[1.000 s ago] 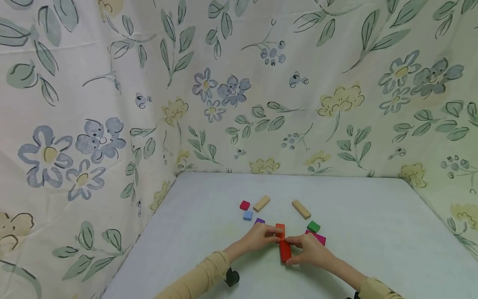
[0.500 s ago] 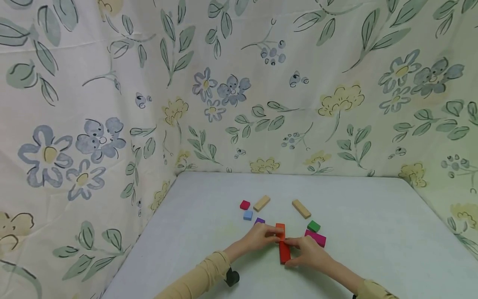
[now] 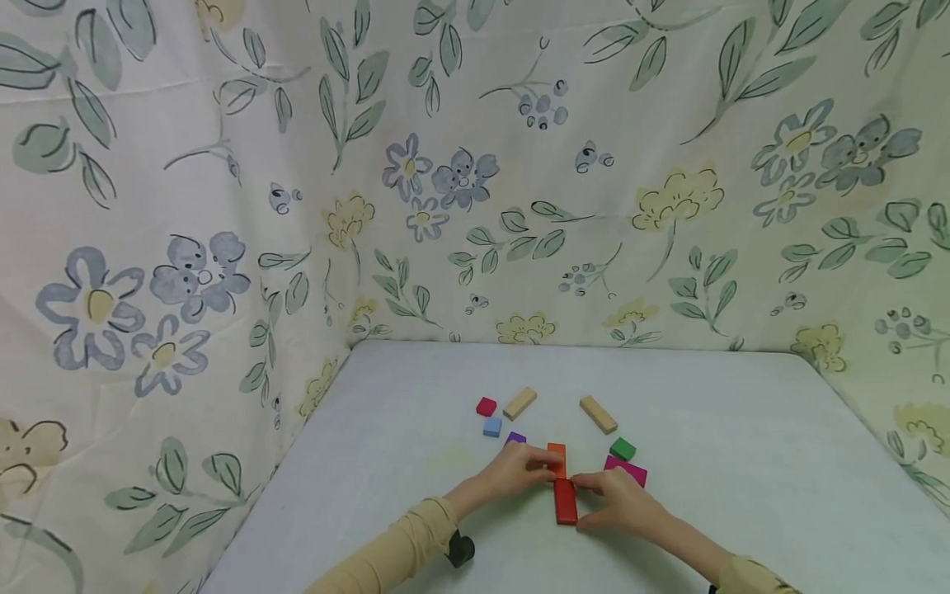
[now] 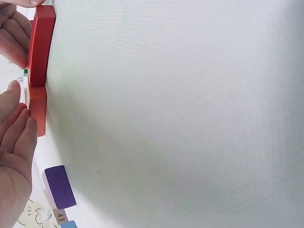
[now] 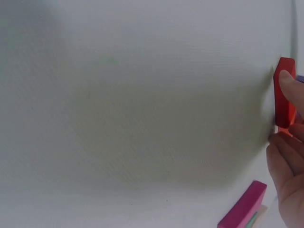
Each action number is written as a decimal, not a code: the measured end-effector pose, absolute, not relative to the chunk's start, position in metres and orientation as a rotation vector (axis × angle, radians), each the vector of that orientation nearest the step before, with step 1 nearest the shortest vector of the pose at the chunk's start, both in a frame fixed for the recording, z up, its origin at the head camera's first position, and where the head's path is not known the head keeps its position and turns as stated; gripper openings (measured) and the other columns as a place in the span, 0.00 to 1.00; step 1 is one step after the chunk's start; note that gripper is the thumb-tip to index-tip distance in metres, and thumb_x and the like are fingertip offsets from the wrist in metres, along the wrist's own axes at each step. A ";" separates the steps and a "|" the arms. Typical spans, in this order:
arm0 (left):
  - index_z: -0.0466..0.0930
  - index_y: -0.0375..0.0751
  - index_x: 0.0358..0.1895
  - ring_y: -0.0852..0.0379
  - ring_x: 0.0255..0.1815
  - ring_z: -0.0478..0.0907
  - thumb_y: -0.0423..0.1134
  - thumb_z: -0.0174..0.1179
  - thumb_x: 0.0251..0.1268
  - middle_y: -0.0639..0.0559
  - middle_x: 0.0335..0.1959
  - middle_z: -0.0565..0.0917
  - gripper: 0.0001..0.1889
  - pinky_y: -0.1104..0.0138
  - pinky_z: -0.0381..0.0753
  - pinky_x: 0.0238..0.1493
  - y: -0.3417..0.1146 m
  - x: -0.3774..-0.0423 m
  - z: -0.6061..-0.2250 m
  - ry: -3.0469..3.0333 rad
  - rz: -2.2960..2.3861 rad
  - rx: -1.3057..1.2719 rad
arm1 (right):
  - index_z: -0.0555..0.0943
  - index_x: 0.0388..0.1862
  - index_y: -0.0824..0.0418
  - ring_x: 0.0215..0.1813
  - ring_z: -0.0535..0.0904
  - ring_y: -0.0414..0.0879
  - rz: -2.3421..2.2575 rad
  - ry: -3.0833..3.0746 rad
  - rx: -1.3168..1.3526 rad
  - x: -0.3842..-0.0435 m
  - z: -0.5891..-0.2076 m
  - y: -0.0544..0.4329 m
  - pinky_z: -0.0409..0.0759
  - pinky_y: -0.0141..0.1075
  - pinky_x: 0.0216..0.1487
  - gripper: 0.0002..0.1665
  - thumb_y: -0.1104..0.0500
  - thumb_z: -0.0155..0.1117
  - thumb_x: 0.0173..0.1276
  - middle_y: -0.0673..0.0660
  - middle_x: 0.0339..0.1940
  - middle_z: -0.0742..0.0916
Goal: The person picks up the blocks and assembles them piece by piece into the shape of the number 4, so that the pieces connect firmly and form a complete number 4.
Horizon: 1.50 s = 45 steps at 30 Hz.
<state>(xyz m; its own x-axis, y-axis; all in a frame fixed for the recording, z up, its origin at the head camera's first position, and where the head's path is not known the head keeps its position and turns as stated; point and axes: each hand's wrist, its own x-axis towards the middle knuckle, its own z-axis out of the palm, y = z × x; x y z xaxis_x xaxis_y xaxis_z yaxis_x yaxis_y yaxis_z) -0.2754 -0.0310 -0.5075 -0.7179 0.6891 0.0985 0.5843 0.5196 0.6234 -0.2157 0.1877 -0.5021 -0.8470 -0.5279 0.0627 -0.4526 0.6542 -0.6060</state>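
Observation:
A red block (image 3: 566, 502) and an orange block (image 3: 556, 452) lie end to end on the white table, roughly in line. My left hand (image 3: 514, 468) reaches over the orange block from the left, its finger and thumb pinching it. Part of that block is hidden by the fingers. At the red block's right side, my right hand (image 3: 622, 503) has its index fingertip by the far corner and its thumb by the near corner. A purple block (image 4: 60, 187) is partly hidden behind my left hand in the head view. A magenta block (image 3: 626, 472) sits beyond my right hand.
Farther back lie a small crimson block (image 3: 486, 407), a light blue block (image 3: 492, 426) and a plain wooden block (image 3: 519, 403). Another wooden block (image 3: 598, 414) and a green block (image 3: 623, 449) are to the right. Floral cloth (image 3: 534, 165) hangs around the table (image 3: 742, 462).
The red block's near end has swung slightly left, bringing it straighter with the orange block. My right thumb has shifted from the red block's near end to beside its right corner. My left hand stays put.

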 end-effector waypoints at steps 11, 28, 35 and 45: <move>0.82 0.47 0.54 0.66 0.49 0.80 0.40 0.64 0.60 0.54 0.51 0.85 0.18 0.77 0.76 0.50 -0.031 -0.276 -0.510 2.612 0.954 1.139 | 0.82 0.52 0.64 0.47 0.84 0.50 -0.968 2.791 -0.733 -0.214 -0.507 0.180 0.83 0.40 0.43 0.34 0.47 0.77 0.48 0.59 0.47 0.88; 0.83 0.48 0.52 0.68 0.51 0.80 0.42 0.68 0.55 0.56 0.49 0.85 0.19 0.78 0.75 0.50 -0.030 -0.272 -0.510 2.579 0.979 1.154 | 0.84 0.49 0.63 0.44 0.84 0.48 -0.934 2.848 -0.770 -0.213 -0.507 0.175 0.83 0.39 0.42 0.31 0.48 0.77 0.47 0.57 0.45 0.89; 0.84 0.48 0.52 0.68 0.51 0.80 0.42 0.67 0.55 0.56 0.49 0.85 0.19 0.79 0.75 0.49 -0.030 -0.272 -0.511 2.576 0.965 1.166 | 0.84 0.49 0.63 0.45 0.85 0.48 -0.928 2.846 -0.752 -0.214 -0.508 0.174 0.83 0.39 0.43 0.31 0.47 0.77 0.47 0.57 0.45 0.89; 0.84 0.48 0.51 0.69 0.50 0.80 0.42 0.67 0.55 0.57 0.48 0.86 0.18 0.81 0.74 0.48 -0.028 -0.271 -0.512 2.584 0.956 1.132 | 0.84 0.49 0.62 0.47 0.84 0.49 -0.935 2.839 -0.734 -0.213 -0.508 0.174 0.82 0.40 0.44 0.32 0.46 0.77 0.47 0.57 0.45 0.89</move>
